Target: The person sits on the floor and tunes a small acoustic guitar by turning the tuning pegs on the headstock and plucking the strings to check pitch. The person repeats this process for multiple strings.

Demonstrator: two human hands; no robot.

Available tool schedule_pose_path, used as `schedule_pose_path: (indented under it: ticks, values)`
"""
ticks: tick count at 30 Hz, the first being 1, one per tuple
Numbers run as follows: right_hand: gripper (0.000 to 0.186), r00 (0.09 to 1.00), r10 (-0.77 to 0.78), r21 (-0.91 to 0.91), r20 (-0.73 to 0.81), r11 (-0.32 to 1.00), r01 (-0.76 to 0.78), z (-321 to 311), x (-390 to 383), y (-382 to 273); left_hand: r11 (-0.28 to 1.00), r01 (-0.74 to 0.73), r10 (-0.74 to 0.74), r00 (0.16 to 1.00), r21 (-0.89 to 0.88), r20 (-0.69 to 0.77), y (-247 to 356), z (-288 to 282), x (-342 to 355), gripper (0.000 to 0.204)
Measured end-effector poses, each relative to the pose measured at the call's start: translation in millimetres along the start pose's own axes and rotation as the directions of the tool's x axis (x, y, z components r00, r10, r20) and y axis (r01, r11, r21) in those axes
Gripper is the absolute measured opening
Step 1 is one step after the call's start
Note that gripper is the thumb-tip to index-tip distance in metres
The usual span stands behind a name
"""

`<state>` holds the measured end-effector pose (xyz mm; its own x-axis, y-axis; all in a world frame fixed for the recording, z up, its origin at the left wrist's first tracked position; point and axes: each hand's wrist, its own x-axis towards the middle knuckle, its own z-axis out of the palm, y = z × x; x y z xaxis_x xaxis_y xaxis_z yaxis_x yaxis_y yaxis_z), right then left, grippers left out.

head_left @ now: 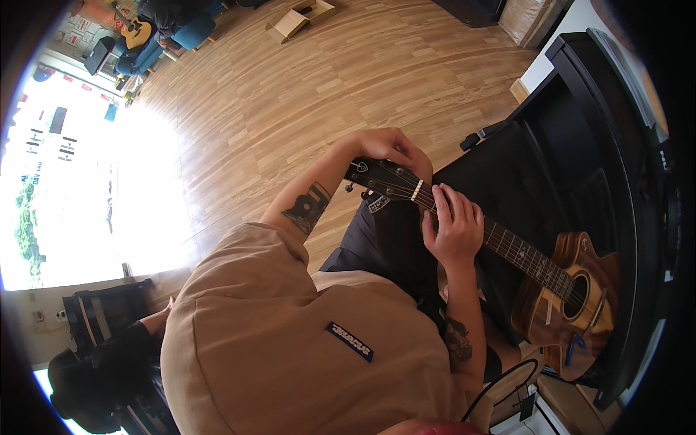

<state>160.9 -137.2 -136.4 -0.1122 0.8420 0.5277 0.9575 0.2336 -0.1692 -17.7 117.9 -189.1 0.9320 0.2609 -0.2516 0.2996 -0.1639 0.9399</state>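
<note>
An acoustic guitar lies slantwise in front of me, its wooden body [536, 319] at the right and its black headstock [373, 174] toward the middle. My left hand [391, 148] bends over the far edge of the headstock by the tuning pegs, fingers curled. What its fingertips grip is hidden. Over the guitar neck [522, 254], just below the white nut [417, 190], my right hand [457, 228] is closed, with fingers across the strings and thumb at the near side. A small blue object [575, 345] rests on the body below the soundhole.
A black piano-like cabinet [580, 94] stands along the right. On the wooden floor [275, 101] sits an open cardboard box [290, 25]. Another person in black [94, 377] is at the lower left. Far left, another guitar [135, 32] is near blue seats [196, 32].
</note>
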Motion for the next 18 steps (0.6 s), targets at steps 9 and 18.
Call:
schedule_pose_path:
  ticks: [9,18]
  values:
    - [0.073,0.975,-0.187,0.976,-0.123,0.156,0.153,-180.8,52.1,-65.7,0.988,0.149,-0.151,0.987,-0.033,-0.054,22.8,9.1,2.1,0.036]
    - [0.069,0.82,-0.443,0.925,-0.363,-0.064,0.375,-220.5,62.2,-62.2,0.982,0.111,-0.105,0.993,0.152,-0.045,27.0,2.8,-2.3,0.041]
